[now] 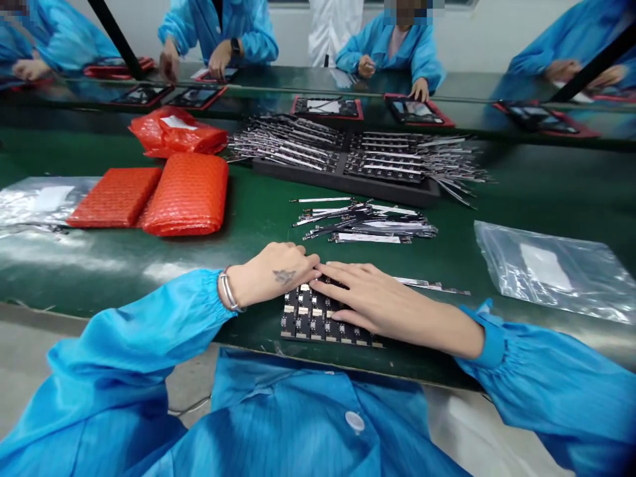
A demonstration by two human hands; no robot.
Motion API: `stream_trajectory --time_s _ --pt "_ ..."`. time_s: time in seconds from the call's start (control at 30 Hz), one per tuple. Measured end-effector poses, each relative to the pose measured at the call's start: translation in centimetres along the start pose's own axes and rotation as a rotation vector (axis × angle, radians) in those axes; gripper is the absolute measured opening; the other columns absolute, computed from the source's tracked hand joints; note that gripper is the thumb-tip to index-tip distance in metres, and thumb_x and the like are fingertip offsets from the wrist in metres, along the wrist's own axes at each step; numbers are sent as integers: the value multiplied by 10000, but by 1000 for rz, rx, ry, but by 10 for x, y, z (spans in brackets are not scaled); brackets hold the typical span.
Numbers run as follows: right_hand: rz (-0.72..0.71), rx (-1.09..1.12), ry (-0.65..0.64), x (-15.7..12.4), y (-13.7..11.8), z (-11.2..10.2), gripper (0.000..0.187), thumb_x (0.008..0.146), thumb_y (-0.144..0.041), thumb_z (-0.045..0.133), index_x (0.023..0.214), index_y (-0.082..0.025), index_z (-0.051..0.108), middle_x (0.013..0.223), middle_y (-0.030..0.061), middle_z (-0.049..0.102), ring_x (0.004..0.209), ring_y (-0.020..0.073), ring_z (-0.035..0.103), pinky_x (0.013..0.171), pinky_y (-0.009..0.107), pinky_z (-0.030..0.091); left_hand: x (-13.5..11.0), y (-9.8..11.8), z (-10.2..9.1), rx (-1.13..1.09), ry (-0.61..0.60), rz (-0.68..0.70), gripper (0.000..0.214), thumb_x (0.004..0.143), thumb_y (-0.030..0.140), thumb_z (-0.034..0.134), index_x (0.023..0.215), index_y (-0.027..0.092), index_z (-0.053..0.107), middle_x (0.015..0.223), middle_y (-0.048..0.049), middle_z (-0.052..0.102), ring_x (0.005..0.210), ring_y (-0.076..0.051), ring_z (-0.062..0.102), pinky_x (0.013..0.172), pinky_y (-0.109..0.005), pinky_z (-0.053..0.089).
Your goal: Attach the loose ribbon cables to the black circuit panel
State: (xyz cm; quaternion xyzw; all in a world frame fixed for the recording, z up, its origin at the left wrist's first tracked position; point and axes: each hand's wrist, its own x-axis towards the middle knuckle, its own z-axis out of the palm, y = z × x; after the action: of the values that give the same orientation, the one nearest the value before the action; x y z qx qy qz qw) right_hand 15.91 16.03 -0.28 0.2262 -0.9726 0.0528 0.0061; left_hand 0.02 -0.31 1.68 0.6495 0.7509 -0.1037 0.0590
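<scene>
A black circuit board panel (303,324) with rows of small connectors lies near the table's front edge. At its upper edge is my left hand (273,271), fingers curled together; whatever is between the fingertips is hidden. My right hand (368,298) rests across the panel with its fingers stretched out, the fingertips meeting those of the left hand. From behind the right hand a thin flat ribbon cable (432,285) reaches out to the right; its other end is covered. Beyond both hands lies a loose pile of black and white ribbon cables (368,222).
A black foam tray (348,184) holds panels with many cables attached (298,142). Red bubble-wrap packs (186,195) and a clear bag (30,199) lie left, another clear bag (556,265) right. Co-workers in blue sit across the raised ledge, where red-edged boards (417,109) lie.
</scene>
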Motion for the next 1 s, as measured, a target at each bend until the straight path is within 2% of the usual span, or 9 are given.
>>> stream_trajectory --time_s 0.2,0.33,0.4,0.47,0.63,0.77,0.83,0.93,1.0 --pt "-23 31 -14 -1 6 5 473 1019 -373 392 1465 -216 411 1537 90 341 1405 256 347 985 451 436 5 1 -19 98 -50 10 401 1022 441 300 1099 153 568 902 -99 636 754 -269 641 560 -314 309" --pt "-20 29 1 -1 5 7 472 1016 -377 400 1458 -211 426 1535 105 342 1396 274 364 983 461 438 30 -17 -27 95 126 -35 275 1010 342 394 1056 129 562 992 -105 613 836 -232 615 593 -300 285" --pt "-12 21 -2 -1 5 7 469 1018 -379 396 1456 -214 430 1529 100 353 1389 273 374 992 463 436 48 -30 -24 -11 239 -31 187 986 268 454 1041 121 554 1054 -99 586 883 -194 575 658 -284 319" --pt "-9 11 -3 -1 4 7 469 1019 -383 393 1455 -214 433 1526 94 361 1384 275 378 991 468 440 64 -43 -16 -178 274 -3 166 945 266 542 1024 120 545 1037 -75 575 861 -155 531 721 -258 337" --pt "-8 4 -16 0 3 4 459 1015 -375 409 1440 -207 449 1525 95 361 1375 283 388 977 473 456 87 -60 -1 -430 162 42 170 895 288 591 888 126 539 849 -20 566 742 -114 452 677 -222 285" --pt "-8 15 -18 0 2 1 463 1012 -388 422 1431 -196 461 1519 120 363 1374 295 387 991 486 447 86 -62 -3 -479 129 53 185 914 312 545 858 136 536 772 -5 576 693 -110 454 672 -222 283" --pt "-12 43 -21 1 2 -1 467 1006 -394 440 1426 -191 466 1524 123 353 1394 301 356 1014 504 430 80 -59 -6 -489 164 59 178 930 307 517 857 145 517 730 3 561 665 -111 457 659 -226 283" --pt "55 220 94 5 5 -3 426 990 -384 485 1355 -171 535 1490 126 400 1397 292 338 1072 509 380 65 -52 -7 -443 322 75 118 954 244 463 881 152 467 763 -1 546 664 -113 460 655 -234 295" --pt "226 539 246 9 10 -3 399 966 -376 528 1291 -149 570 1314 133 557 1230 240 503 1011 430 441 53 -44 -3 -324 482 73 99 968 221 438 896 153 449 816 -21 552 706 -130 471 677 -247 319"
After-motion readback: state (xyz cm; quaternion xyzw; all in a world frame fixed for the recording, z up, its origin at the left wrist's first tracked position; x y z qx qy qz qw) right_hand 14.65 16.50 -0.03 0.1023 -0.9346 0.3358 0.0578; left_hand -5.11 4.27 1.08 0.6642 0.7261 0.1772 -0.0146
